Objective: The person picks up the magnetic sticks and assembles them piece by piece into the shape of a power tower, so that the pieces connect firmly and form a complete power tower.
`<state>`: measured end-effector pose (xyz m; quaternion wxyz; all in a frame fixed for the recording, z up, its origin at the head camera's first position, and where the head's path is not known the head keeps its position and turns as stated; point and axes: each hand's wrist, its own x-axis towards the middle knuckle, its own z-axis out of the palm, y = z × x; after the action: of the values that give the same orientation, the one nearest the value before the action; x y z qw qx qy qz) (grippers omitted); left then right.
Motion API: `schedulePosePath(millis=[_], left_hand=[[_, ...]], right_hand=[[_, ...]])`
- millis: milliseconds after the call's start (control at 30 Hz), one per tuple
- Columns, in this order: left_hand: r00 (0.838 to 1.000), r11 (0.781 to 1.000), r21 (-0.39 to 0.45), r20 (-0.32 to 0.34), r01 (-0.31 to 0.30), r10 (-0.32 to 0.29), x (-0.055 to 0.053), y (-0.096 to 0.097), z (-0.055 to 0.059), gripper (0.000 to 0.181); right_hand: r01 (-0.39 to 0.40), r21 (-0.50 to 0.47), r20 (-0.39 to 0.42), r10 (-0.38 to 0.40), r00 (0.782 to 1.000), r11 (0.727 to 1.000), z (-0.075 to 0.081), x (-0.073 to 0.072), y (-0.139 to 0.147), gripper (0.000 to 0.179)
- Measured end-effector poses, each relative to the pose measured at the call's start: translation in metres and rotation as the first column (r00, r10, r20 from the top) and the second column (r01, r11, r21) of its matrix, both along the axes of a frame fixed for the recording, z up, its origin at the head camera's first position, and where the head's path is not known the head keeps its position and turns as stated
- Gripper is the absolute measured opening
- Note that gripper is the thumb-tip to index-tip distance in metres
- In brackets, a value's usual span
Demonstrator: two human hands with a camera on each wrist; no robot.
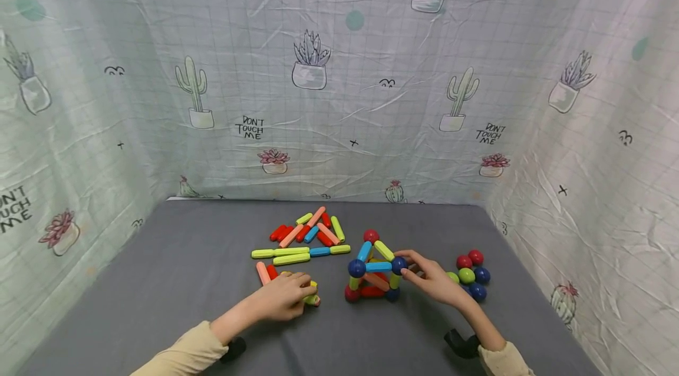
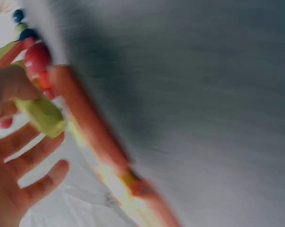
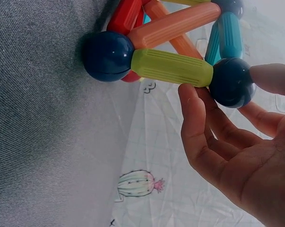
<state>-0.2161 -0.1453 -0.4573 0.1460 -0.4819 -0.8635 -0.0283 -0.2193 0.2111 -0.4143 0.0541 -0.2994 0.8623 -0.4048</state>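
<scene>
In the head view, a frame of coloured magnetic rods and balls stands on the dark grey table, right of centre. My right hand (image 1: pixel 437 284) is at its right side, thumb and fingers pinching a dark blue corner ball (image 3: pixel 233 82). Below that ball, a lime rod (image 3: pixel 173 67) runs to a second blue ball (image 3: pixel 108 56) on the table. My left hand (image 1: pixel 281 296) is left of the frame, over a small group of rods. The left wrist view, partly blurred, has a lime rod (image 2: pixel 45 116) between thumb and fingers; a salmon rod (image 2: pixel 88 118) lies beyond.
Behind the left hand lie a row of lime and blue rods (image 1: pixel 292 251) and a pile of short rods (image 1: pixel 310 228). Loose red, green and blue balls (image 1: pixel 467 275) sit right of my right hand. A cactus-print cloth (image 1: pixel 339 116) hangs around the table.
</scene>
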Motion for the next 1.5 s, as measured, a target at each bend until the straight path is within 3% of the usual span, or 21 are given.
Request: schedulePosePath(millis=[100,167,233,300,367,400,433,500,533,600,700,833,967,1133,1233,1333,1400,1467,1500], left_hand=[[0.994,0.981,0.189,-0.097,-0.035,0.055,-0.012,0.019,0.011,0.022],[0.991,0.936,0.341,-0.071,-0.085,0.116,-0.022,0.031,0.023,0.024],[0.988,0.857,0.493,0.047,-0.149,0.144,-0.033,0.043,0.034,0.023],[0.969,0.755,0.618,0.231,-0.218,0.09,-0.043,0.054,0.045,0.023],[0.912,0.659,0.688,0.411,-0.303,-0.011,-0.051,0.065,0.054,0.024],[0.876,0.625,0.704,0.478,-0.338,-0.064,-0.055,0.071,0.057,0.025],[0.838,0.599,0.711,0.532,-0.368,-0.116,-0.058,0.076,0.06,0.027],[0.773,0.576,0.71,0.602,-0.404,-0.2,-0.061,0.087,0.066,0.03],[0.754,0.577,0.709,0.616,-0.406,-0.227,-0.062,0.091,0.07,0.031],[0.736,0.582,0.713,0.622,-0.392,-0.266,-0.061,0.1,0.077,0.031],[0.74,0.591,0.717,0.611,-0.369,-0.279,-0.06,0.11,0.087,0.031],[0.73,0.637,0.682,0.631,-0.359,-0.264,-0.061,0.117,0.09,0.032],[0.716,0.671,0.649,0.652,-0.36,-0.247,-0.064,0.119,0.083,0.033],[0.719,0.651,0.671,0.64,-0.354,-0.269,-0.079,0.116,0.064,0.036],[0.753,0.654,0.674,0.614,-0.343,-0.237,-0.088,0.109,0.048,0.034],[0.821,0.707,0.636,0.555,-0.311,-0.138,-0.091,0.098,0.034,0.027],[0.882,0.782,0.56,0.47,-0.273,-0.028,-0.092,0.09,0.024,0.022],[0.946,0.876,0.43,0.312,-0.219,0.083,-0.093,0.084,0.015,0.02],[0.968,0.915,0.349,0.216,-0.202,0.132,-0.094,0.082,0.011,0.019]], right_hand=[[0.0,0.004,0.001,0.0,1.0,1.0,0.0,0.0,0.0,0.037],[0.001,0.007,-0.01,-0.001,1.0,1.0,0.0,0.0,0.0,0.036],[0.001,0.011,-0.022,-0.001,1.0,1.0,0.001,0.0,0.0,0.036],[0.002,0.012,-0.026,-0.001,1.0,1.0,0.001,-0.001,-0.001,0.036],[0.0,0.011,-0.026,0.001,1.0,1.0,0.002,-0.001,-0.001,0.036],[-0.001,0.011,-0.027,0.001,1.0,1.0,0.002,-0.001,-0.001,0.036],[-0.002,0.01,-0.027,0.002,1.0,1.0,0.002,-0.001,-0.002,0.036],[-0.003,0.012,-0.032,0.003,0.999,1.0,0.002,-0.002,-0.002,0.036],[-0.003,0.012,-0.033,0.004,0.999,1.0,0.002,-0.002,-0.002,0.036],[-0.003,0.013,-0.033,0.004,0.999,1.0,0.002,-0.002,-0.002,0.036],[0.0,0.013,-0.029,0.0,1.0,1.0,0.002,-0.003,-0.002,0.036],[0.005,0.017,-0.03,-0.005,1.0,1.0,0.002,-0.003,-0.002,0.036],[0.003,0.016,-0.026,-0.003,1.0,1.0,0.002,-0.003,-0.002,0.036],[0.007,0.006,-0.013,-0.007,1.0,1.0,0.001,-0.003,-0.002,0.036],[0.011,0.008,-0.006,-0.011,1.0,1.0,0.0,-0.003,-0.001,0.036],[0.016,0.015,0.001,-0.016,1.0,1.0,0.0,-0.003,0.0,0.036],[0.016,0.018,0.002,-0.016,1.0,1.0,-0.001,-0.002,0.0,0.036],[0.016,0.021,-0.001,-0.016,1.0,1.0,-0.001,-0.002,0.001,0.036],[0.015,0.022,-0.001,-0.015,1.0,1.0,-0.001,-0.002,0.001,0.036]])
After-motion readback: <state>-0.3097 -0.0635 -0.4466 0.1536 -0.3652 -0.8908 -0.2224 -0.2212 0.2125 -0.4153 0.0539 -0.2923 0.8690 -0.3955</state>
